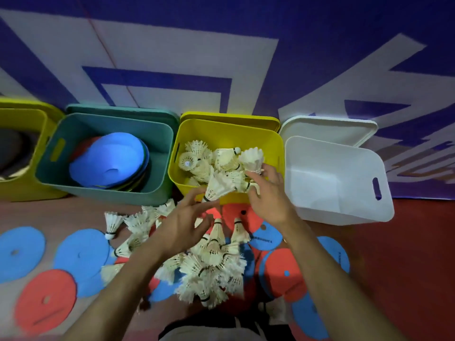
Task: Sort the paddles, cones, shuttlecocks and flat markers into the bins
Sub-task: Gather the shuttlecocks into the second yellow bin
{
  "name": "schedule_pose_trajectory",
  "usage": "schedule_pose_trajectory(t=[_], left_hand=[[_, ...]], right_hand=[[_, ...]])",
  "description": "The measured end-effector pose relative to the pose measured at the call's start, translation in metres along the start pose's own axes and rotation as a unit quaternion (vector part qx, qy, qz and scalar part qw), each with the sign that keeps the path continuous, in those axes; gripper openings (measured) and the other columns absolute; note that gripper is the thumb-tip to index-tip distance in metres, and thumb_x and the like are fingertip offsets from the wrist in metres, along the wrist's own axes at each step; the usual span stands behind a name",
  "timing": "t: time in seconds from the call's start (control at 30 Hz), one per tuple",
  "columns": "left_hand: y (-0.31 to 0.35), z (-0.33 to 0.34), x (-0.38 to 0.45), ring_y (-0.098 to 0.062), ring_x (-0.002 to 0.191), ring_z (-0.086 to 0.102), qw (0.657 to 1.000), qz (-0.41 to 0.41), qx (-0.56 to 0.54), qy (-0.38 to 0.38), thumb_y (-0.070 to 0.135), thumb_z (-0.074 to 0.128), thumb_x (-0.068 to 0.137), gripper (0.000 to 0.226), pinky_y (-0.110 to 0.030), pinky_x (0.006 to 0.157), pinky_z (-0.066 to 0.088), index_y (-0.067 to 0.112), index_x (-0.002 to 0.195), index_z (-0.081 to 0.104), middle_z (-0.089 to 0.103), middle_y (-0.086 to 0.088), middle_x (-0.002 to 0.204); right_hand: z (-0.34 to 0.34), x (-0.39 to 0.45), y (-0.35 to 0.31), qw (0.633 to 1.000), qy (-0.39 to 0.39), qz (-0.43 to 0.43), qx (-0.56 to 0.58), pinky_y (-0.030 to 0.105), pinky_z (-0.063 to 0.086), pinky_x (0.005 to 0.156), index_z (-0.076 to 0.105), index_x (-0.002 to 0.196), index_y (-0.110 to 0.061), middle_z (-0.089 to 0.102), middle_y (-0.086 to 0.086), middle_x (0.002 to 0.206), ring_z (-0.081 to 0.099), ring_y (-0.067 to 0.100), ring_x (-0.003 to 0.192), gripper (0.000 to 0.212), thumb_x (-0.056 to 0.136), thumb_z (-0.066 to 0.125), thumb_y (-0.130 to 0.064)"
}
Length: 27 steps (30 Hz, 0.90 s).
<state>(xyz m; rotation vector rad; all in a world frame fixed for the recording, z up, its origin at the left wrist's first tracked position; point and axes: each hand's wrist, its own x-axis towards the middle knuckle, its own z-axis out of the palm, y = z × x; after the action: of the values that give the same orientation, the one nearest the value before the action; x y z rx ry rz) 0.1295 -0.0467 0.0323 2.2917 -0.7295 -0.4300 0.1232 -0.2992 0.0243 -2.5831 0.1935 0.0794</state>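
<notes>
Over the near rim of the yellow bin (275,143) we have both hands working. Our left hand (183,226) has its fingers spread and loose, gripping nothing, with the fingertips just touching the cork end of a shuttlecock (218,184) tipping across that rim. Its long axis runs from the cork by our left fingers up and rightward, feathers toward the bin's inside. Our right hand (268,195) reaches over the same rim with curled fingers among the shuttlecocks in the bin; whether it pinches one we cannot tell. Below our wrists lies the loose heap of shuttlecocks (211,264) on the floor, amid the flat markers (82,259). We judge the left hand nearer the heap. The teal bin (103,185) sits left, the white bin (344,193) right.
</notes>
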Motion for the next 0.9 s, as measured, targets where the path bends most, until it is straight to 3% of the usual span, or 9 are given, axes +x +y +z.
schedule_pose_trajectory(t=[0.13,0.23,0.3,0.4,0.5,0.6,0.67,0.77,0.9], left_hand=[[-0.02,-0.028,0.001,-0.006,0.098,0.058,0.998,-0.048,0.023,0.023,0.033,0.056,0.098,0.038,-0.022,0.089,0.043,0.027,0.136,0.059,0.034,0.001,0.147],[-0.026,-0.047,0.017,0.0,0.079,0.061,0.997,-0.049,0.056,0.013,0.03,0.057,0.098,0.036,-0.025,0.087,0.046,0.022,0.133,0.062,0.038,-0.004,0.143],[-0.03,-0.058,0.035,-0.002,0.076,0.061,0.996,-0.049,0.08,-0.004,0.026,0.058,0.098,0.035,-0.03,0.089,0.048,0.017,0.132,0.063,0.038,-0.01,0.143],[-0.035,-0.064,0.071,-0.024,0.106,0.059,0.99,-0.076,0.099,-0.064,0.026,0.053,0.099,0.028,-0.044,0.099,0.049,0.013,0.118,0.069,0.049,-0.017,0.133],[-0.032,-0.057,0.111,-0.022,0.09,0.055,0.968,-0.163,0.137,-0.131,0.028,0.046,0.099,0.031,-0.039,0.089,0.052,0.007,0.099,0.069,0.06,-0.006,0.094],[-0.033,-0.043,0.134,-0.024,0.086,0.06,0.935,-0.221,0.171,-0.218,0.027,0.058,0.095,0.027,-0.038,0.083,0.054,0.005,0.106,0.069,0.065,-0.008,0.098],[-0.037,-0.038,0.141,-0.026,0.087,0.061,0.913,-0.197,0.233,-0.27,0.035,0.053,0.097,0.03,-0.035,0.079,0.052,0.008,0.1,0.067,0.067,-0.011,0.105],[-0.04,-0.031,0.147,-0.022,0.081,0.055,0.888,-0.171,0.285,-0.319,0.039,0.043,0.101,0.035,-0.028,0.063,0.041,0.008,0.095,0.06,0.063,-0.009,0.101],[-0.04,-0.023,0.153,-0.02,0.08,0.055,0.864,-0.163,0.306,-0.365,0.038,0.04,0.104,0.041,-0.029,0.068,0.039,0.005,0.103,0.064,0.061,-0.008,0.096]], right_hand=[[0.028,0.034,-0.005,0.982,-0.161,0.058,-0.085,0.05,0.028,0.114,0.058,0.134,-0.02,0.031,0.015,0.151,0.024,0.038,0.137,0.039,0.101,0.039,-0.029],[0.034,0.042,-0.01,0.959,-0.241,0.11,-0.1,0.054,0.027,0.11,0.065,0.11,-0.023,0.041,0.011,0.147,0.026,0.038,0.138,0.043,0.102,0.026,-0.04],[0.034,0.045,-0.012,0.952,-0.265,0.126,-0.089,0.053,0.03,0.106,0.058,0.084,-0.028,0.053,0.014,0.134,0.036,0.039,0.132,0.044,0.101,0.023,-0.047],[0.03,0.042,-0.009,0.956,-0.253,0.126,-0.078,0.049,0.033,0.102,0.049,0.075,-0.025,0.06,0.014,0.122,0.044,0.038,0.124,0.042,0.102,0.025,-0.047],[0.026,0.032,-0.006,0.966,-0.228,0.1,-0.074,0.042,0.032,0.104,0.056,0.087,-0.019,0.065,0.013,0.114,0.051,0.032,0.112,0.038,0.104,0.027,-0.037],[0.03,0.026,-0.002,0.971,-0.211,0.086,-0.067,0.044,0.033,0.106,0.055,0.087,-0.02,0.067,0.011,0.108,0.055,0.03,0.105,0.038,0.103,0.026,-0.039],[0.032,0.023,0.001,0.972,-0.21,0.089,-0.056,0.046,0.034,0.105,0.052,0.084,-0.022,0.067,0.01,0.108,0.054,0.03,0.105,0.036,0.102,0.026,-0.039],[0.031,0.02,0.003,0.976,-0.196,0.079,-0.045,0.044,0.035,0.104,0.056,0.087,-0.022,0.067,0.007,0.108,0.054,0.029,0.103,0.033,0.102,0.03,-0.036],[0.025,0.016,0.008,0.985,-0.162,0.057,-0.018,0.037,0.031,0.106,0.067,0.101,-0.019,0.068,0.002,0.112,0.056,0.024,0.109,0.031,0.102,0.038,-0.027]])
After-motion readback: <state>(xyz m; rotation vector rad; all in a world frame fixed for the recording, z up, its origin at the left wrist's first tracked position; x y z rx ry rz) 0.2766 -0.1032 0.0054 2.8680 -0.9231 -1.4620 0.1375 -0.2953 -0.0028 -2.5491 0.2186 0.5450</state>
